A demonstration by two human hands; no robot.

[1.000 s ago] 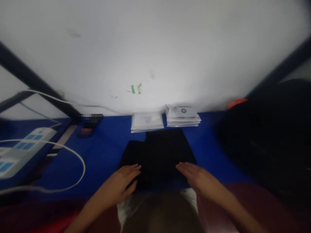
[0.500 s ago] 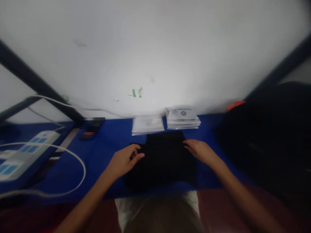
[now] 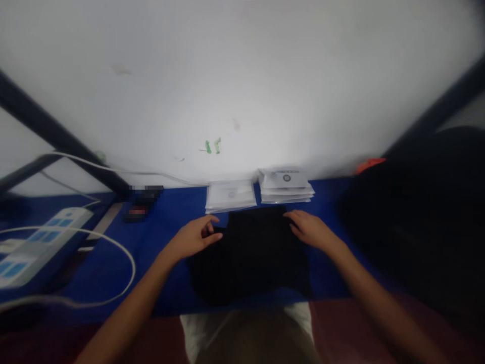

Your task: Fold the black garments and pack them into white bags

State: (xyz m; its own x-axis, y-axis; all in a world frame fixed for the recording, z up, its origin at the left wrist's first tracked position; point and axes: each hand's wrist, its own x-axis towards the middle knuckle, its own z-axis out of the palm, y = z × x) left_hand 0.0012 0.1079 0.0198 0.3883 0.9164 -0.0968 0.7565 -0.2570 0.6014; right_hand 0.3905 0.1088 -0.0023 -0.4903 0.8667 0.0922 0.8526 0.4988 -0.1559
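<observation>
A black piece of cloth, seemingly a folded garment (image 3: 257, 253), lies spread in front of me on the blue tabletop (image 3: 333, 273). Its folds are too dark to make out. At its upper left edge is my left hand (image 3: 193, 237), fingers curled, with a gap between thumb and forefinger; the cloth is not visibly pinched. My right hand (image 3: 310, 230) rests its outstretched fingertips on the upper right edge, thumb apart. Just beyond the cloth are a thin pile of white packets (image 3: 231, 194) and a taller stack of printed white packets (image 3: 286, 184).
On the left lies a white power strip (image 3: 41, 247) with blue sockets and a looping white cable (image 3: 131, 260). A blurred-out dark object (image 3: 144, 203) sits near the wall (image 3: 242, 91). A large black mass (image 3: 420, 217) fills the right side, with something orange (image 3: 370, 165) behind it.
My left hand has shifted slightly up and left, and the cloth's lower left part reaches a little farther left. My right hand has moved up slightly along the cloth's edge.
</observation>
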